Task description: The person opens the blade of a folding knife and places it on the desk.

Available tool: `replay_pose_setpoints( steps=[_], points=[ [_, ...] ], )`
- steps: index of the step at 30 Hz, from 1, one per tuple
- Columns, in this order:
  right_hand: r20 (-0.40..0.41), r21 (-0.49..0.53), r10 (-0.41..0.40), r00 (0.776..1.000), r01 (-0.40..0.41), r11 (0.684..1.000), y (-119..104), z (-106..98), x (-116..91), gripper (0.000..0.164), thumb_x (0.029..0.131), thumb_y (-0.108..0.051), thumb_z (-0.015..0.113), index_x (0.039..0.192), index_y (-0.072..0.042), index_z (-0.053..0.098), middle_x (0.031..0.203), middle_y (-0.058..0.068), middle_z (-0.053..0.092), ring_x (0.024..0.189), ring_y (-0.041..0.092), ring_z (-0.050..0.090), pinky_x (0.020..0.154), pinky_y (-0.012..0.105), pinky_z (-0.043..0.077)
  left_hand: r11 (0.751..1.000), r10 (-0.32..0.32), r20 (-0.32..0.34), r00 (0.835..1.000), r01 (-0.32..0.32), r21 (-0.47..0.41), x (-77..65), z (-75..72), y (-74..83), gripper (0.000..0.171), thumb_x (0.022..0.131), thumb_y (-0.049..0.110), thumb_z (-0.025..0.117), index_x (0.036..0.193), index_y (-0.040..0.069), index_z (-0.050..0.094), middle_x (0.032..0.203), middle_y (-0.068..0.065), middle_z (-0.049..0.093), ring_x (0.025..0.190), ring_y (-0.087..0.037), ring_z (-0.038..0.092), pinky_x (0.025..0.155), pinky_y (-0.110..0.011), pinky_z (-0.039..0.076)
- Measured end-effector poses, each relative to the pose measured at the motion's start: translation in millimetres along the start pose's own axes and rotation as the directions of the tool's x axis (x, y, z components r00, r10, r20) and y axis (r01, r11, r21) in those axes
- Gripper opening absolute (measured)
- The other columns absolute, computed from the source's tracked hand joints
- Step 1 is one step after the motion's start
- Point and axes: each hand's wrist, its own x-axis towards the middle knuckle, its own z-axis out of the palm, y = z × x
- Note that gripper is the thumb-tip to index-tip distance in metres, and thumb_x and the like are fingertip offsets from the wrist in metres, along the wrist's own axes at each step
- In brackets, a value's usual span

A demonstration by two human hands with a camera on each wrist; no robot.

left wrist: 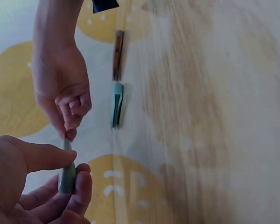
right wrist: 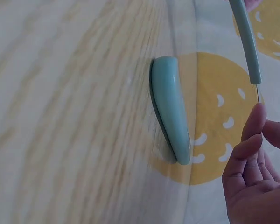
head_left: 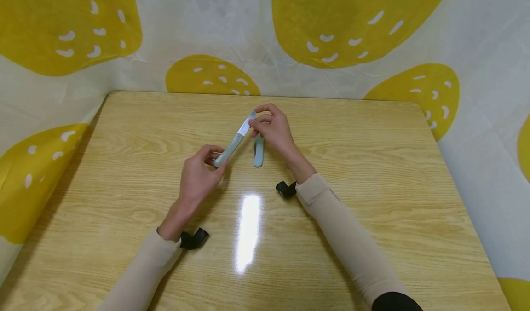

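A small knife (head_left: 229,150) with a pale green handle and a silver blade is held in the air, tilted, across both hands. My left hand (head_left: 200,173) grips the butt of its handle (left wrist: 66,179) between thumb and fingers. At the other end my right hand (head_left: 275,127) pinches the blade near its tip; in the right wrist view thumb and fingertip meet on the thin blade edge. Below the right hand a curved pale green piece (head_left: 258,152) lies on the table, with a dark slot along one side (right wrist: 170,109).
The wood-grain table (head_left: 372,164) backs onto a white cloth with yellow shapes (head_left: 360,21). In the left wrist view, a slim brown slotted piece (left wrist: 118,55) lies in line with the green one. Black curved fittings (head_left: 194,239) stick out at both wrists.
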Motion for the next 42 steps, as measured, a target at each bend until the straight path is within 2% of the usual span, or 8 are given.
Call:
replay_pose_setpoints(
  steps=[4, 9, 14, 19, 21, 27, 33, 42],
  points=[
    [0.059, -0.072, 0.014, 0.998, -0.010, 0.997, -1.9, 4.1, 5.5, 0.033, 0.100, -0.012, 0.070, 0.131, -0.006, 0.059, 0.096, 0.015, 0.076, 0.088, 0.046, 0.072, 0.070, 0.033, 0.053, 0.998, -0.043, -0.015, 0.999, 0.043, 0.040, -2.7, -2.3, -2.1, 0.030, 0.087, 0.014, 0.084, 0.114, 0.008, 0.074, 0.101, -0.011, 0.080, 0.085, -0.026, 0.076, 0.070, -0.029, 0.051],
    [0.135, -0.181, 0.020, 0.991, 0.004, 0.984, -3.5, 8.1, 10.7, 0.033, 0.103, -0.014, 0.065, 0.134, -0.003, 0.059, 0.110, 0.022, 0.073, 0.095, 0.045, 0.072, 0.085, 0.046, 0.058, 0.995, -0.076, -0.041, 0.996, 0.079, 0.068, -4.2, -2.9, -6.3, 0.028, 0.086, 0.014, 0.085, 0.111, 0.008, 0.074, 0.103, -0.012, 0.078, 0.084, -0.027, 0.076, 0.065, -0.030, 0.051],
    [0.184, -0.300, -0.010, 0.983, 0.066, 0.952, -2.4, 14.4, 16.8, 0.034, 0.105, -0.014, 0.063, 0.136, -0.002, 0.060, 0.116, 0.021, 0.071, 0.099, 0.040, 0.070, 0.080, 0.037, 0.055, 0.989, -0.086, -0.070, 0.994, 0.094, 0.118, -4.9, -4.4, -12.4, 0.029, 0.086, 0.018, 0.085, 0.110, 0.008, 0.074, 0.105, -0.011, 0.071, 0.089, -0.028, 0.070, 0.068, -0.033, 0.048],
    [0.224, -0.379, -0.022, 0.974, 0.108, 0.919, -1.0, 24.2, 21.8, 0.036, 0.105, -0.018, 0.062, 0.137, -0.003, 0.062, 0.123, 0.017, 0.070, 0.109, 0.030, 0.065, 0.093, 0.034, 0.054, 0.982, -0.102, -0.087, 0.991, 0.114, 0.148, -7.2, -10.7, -17.2, 0.028, 0.086, 0.017, 0.085, 0.111, 0.009, 0.074, 0.100, -0.009, 0.073, 0.084, -0.026, 0.067, 0.067, -0.032, 0.045],
    [0.231, -0.402, -0.007, 0.973, 0.102, 0.910, -1.7, 25.6, 22.0, 0.036, 0.105, -0.018, 0.062, 0.138, -0.003, 0.063, 0.124, 0.017, 0.069, 0.113, 0.028, 0.064, 0.099, 0.036, 0.053, 0.981, -0.112, -0.075, 0.991, 0.122, 0.148, -7.5, -11.7, -17.7, 0.028, 0.086, 0.016, 0.084, 0.111, 0.008, 0.074, 0.099, -0.010, 0.073, 0.083, -0.026, 0.066, 0.067, -0.032, 0.045],
    [0.230, -0.470, 0.047, 0.972, 0.069, 0.880, -1.8, 17.9, 23.0, 0.036, 0.105, -0.018, 0.062, 0.139, -0.004, 0.063, 0.127, 0.015, 0.067, 0.116, 0.028, 0.062, 0.101, 0.039, 0.052, 0.984, -0.125, -0.006, 0.992, 0.125, 0.131, -4.3, -5.0, -15.7, 0.028, 0.089, 0.019, 0.083, 0.113, 0.007, 0.073, 0.098, -0.012, 0.073, 0.082, -0.026, 0.065, 0.067, -0.032, 0.045],
    [0.274, -0.488, 0.046, 0.961, 0.097, 0.867, 2.0, 16.2, 26.8, 0.039, 0.105, -0.018, 0.061, 0.141, -0.003, 0.062, 0.129, 0.017, 0.065, 0.118, 0.029, 0.062, 0.101, 0.039, 0.051, 0.980, -0.135, -0.004, 0.991, 0.134, 0.148, -3.7, -2.6, -17.2, 0.027, 0.088, 0.020, 0.084, 0.110, 0.007, 0.074, 0.094, -0.010, 0.072, 0.078, -0.024, 0.063, 0.064, -0.031, 0.044],
    [0.296, -0.567, 0.074, 0.952, 0.113, 0.816, 5.8, 19.5, 32.1, 0.040, 0.105, -0.023, 0.062, 0.142, -0.007, 0.062, 0.128, 0.015, 0.067, 0.118, 0.027, 0.061, 0.103, 0.040, 0.050, 0.975, -0.144, 0.017, 0.989, 0.139, 0.175, -3.9, -3.8, -18.8, 0.026, 0.088, 0.020, 0.084, 0.109, 0.007, 0.074, 0.094, -0.011, 0.074, 0.079, -0.024, 0.064, 0.063, -0.030, 0.044]
  ],
)
